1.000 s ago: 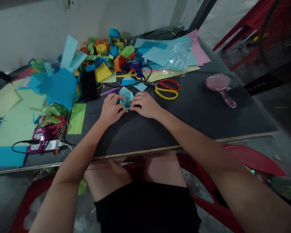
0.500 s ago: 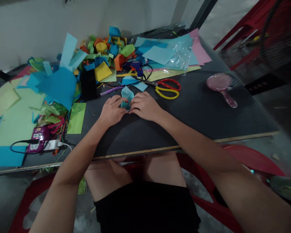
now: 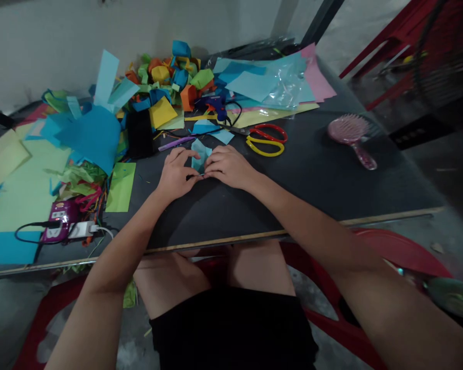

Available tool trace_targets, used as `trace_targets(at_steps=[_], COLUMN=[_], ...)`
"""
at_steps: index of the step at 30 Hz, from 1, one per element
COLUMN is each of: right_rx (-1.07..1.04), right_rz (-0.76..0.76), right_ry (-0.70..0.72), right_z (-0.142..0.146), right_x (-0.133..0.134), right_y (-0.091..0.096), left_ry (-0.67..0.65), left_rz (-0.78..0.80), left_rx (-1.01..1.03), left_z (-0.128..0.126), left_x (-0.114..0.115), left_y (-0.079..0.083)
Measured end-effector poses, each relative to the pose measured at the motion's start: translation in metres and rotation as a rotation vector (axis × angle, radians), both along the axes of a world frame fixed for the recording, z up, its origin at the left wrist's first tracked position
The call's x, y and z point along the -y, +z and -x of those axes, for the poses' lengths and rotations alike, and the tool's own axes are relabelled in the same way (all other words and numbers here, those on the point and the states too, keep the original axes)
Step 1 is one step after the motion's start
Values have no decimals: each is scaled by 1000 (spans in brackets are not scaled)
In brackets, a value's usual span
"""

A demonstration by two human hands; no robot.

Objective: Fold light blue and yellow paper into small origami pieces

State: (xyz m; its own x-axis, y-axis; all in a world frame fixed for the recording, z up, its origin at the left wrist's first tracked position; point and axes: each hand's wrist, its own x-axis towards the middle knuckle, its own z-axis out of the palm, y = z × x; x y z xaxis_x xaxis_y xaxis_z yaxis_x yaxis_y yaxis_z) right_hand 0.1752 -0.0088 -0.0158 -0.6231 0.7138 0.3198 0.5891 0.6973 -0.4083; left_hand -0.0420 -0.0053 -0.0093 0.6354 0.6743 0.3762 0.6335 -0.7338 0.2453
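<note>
A small light-blue piece of folded paper stands on the dark table between my hands. My left hand comes at it from the left, its thumb at the near edge of the paper and the index finger lifted and bent above. From the other side my right hand presses its closed fingertips on the paper's right part and near edge, hiding some of it. Just beyond lie a purple pen-like stick, blue paper scraps and scissors with red and yellow handles.
Folded colourful paper pieces are heaped at the back, beside a blue glue gun. Paper sheets under plastic lie back right, a pink hairbrush to the right. Leftward are a blue paper cone and a purple power adapter.
My left index finger has lifted off the inside of the paper, and the gap between finger and thumb is wider. My right hand has stayed nearly in place.
</note>
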Motion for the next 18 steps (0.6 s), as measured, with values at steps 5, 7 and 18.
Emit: trace_targets(at_steps=[5, 7, 18], right_rx=[-19, -21, -66], right_rz=[-1, -11, -29], right_ry=[-1, 8, -29], right_z=[-2, -2, -10], right_x=[-5, -8, -4], right_y=[-2, -4, -2], left_ry=[-33, -39, -46], left_rz=[8, 12, -30], left_rx=[-12, -31, -4], left_z=[-1, -2, 5], left_x=[-1, -1, -12], left_y=[2, 3, -5])
